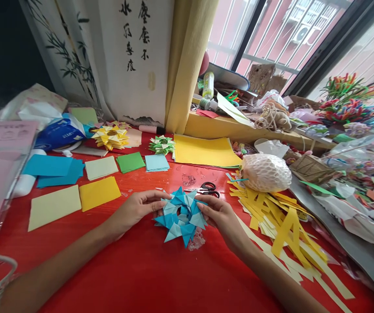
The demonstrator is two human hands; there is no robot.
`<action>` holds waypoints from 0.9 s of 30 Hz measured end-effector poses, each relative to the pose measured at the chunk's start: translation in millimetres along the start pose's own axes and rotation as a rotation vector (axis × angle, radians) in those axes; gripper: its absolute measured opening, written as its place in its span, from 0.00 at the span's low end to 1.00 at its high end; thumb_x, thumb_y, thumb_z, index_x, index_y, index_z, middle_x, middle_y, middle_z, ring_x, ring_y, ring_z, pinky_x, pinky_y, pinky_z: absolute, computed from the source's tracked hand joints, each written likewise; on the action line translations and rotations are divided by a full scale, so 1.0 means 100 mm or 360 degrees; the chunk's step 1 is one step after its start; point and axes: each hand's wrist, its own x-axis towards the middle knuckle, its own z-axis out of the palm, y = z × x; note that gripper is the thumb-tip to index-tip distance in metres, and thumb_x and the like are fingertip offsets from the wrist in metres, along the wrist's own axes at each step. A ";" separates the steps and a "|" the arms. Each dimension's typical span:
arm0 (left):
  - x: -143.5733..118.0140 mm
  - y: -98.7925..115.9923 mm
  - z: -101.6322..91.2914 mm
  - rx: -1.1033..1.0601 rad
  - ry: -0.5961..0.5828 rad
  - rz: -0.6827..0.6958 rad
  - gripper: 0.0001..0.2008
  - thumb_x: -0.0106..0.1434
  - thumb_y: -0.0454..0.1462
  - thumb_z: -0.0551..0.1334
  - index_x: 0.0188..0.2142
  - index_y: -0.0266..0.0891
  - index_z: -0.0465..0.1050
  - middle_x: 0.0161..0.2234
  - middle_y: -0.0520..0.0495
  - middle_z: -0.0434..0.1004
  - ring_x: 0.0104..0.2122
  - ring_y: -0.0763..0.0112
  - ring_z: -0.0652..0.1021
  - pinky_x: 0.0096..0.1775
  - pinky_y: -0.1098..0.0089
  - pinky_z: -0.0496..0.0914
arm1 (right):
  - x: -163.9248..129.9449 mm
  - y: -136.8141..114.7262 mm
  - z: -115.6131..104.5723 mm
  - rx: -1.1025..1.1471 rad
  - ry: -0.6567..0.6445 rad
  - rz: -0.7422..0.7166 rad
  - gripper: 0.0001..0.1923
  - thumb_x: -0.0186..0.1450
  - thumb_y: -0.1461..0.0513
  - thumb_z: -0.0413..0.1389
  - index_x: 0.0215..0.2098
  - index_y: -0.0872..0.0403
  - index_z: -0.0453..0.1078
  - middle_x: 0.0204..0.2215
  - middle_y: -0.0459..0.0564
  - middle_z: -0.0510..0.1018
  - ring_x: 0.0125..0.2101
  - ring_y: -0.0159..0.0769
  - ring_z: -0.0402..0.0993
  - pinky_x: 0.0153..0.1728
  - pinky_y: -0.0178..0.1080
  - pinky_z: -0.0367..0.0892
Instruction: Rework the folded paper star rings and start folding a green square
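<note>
Between my hands is a ring-shaped paper ornament [174, 231] of folded, pointed pieces in deep and pale blue, with a small hole in its middle. My left hand [144, 205] pinches its left edge between thumb and fingers. On the opposite side my right hand [218, 214] grips the right edge the same way. Some fingertips are hidden behind the paper. Just beyond the ornament lie black-handled scissors [209, 188], their blades partly covered. A crumpled clear scrap [197, 240] shows on the red table [128, 278] under its lower right side.
Stacks of blue [55, 167], cream [55, 204], yellow [99, 192], green [130, 162] and pale blue paper [157, 163] lie at left and behind. Finished yellow [110, 137] and green ornaments [161, 144] sit farther back. Yellow strips [265, 213] and a net-wrapped bundle [267, 172] crowd the right.
</note>
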 end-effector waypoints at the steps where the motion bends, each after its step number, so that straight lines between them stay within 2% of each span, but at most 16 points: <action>1: 0.00 0.00 0.00 0.0017 0.0011 0.0012 0.15 0.54 0.43 0.61 0.40 0.39 0.72 0.29 0.50 0.73 0.28 0.73 0.71 0.32 0.72 0.66 | 0.00 0.00 0.00 -0.0010 0.0001 0.0000 0.16 0.56 0.54 0.58 0.40 0.52 0.70 0.19 0.42 0.61 0.20 0.25 0.53 0.20 0.30 0.51; 7: 0.00 0.00 0.01 0.0064 0.0016 0.0060 0.12 0.54 0.43 0.61 0.35 0.38 0.73 0.26 0.51 0.72 0.26 0.73 0.71 0.30 0.73 0.67 | -0.01 -0.02 0.01 -0.0043 0.0002 -0.0047 0.17 0.57 0.53 0.56 0.41 0.54 0.70 0.17 0.41 0.59 0.18 0.25 0.53 0.17 0.29 0.48; 12: 0.02 0.00 -0.01 0.0055 0.0226 0.0090 0.12 0.54 0.43 0.61 0.33 0.37 0.72 0.29 0.50 0.72 0.25 0.75 0.70 0.30 0.74 0.66 | -0.02 -0.06 -0.02 -0.0192 -0.0072 -0.0186 0.20 0.65 0.52 0.44 0.47 0.54 0.67 0.14 0.41 0.59 0.15 0.25 0.53 0.15 0.30 0.47; 18: 0.04 0.00 -0.02 0.0054 0.0274 0.0086 0.11 0.54 0.42 0.61 0.33 0.36 0.72 0.27 0.50 0.71 0.26 0.74 0.70 0.30 0.74 0.66 | -0.03 -0.06 0.00 -0.0324 -0.0132 -0.0293 0.20 0.60 0.55 0.53 0.50 0.51 0.63 0.17 0.41 0.63 0.17 0.26 0.58 0.17 0.30 0.52; 21: 0.03 0.00 -0.02 0.0055 0.0272 0.0078 0.13 0.54 0.43 0.61 0.34 0.36 0.71 0.29 0.49 0.72 0.27 0.73 0.70 0.31 0.72 0.67 | -0.02 -0.02 0.01 -0.0273 -0.0100 -0.0325 0.17 0.61 0.56 0.52 0.47 0.52 0.65 0.19 0.42 0.63 0.17 0.25 0.59 0.17 0.30 0.52; 27: 0.00 0.01 0.00 0.0021 0.0220 0.0071 0.13 0.54 0.44 0.61 0.35 0.36 0.69 0.30 0.49 0.71 0.27 0.74 0.70 0.30 0.73 0.68 | -0.02 -0.01 0.02 -0.0189 -0.0006 -0.0305 0.14 0.61 0.55 0.52 0.42 0.53 0.68 0.15 0.40 0.60 0.14 0.25 0.57 0.15 0.30 0.49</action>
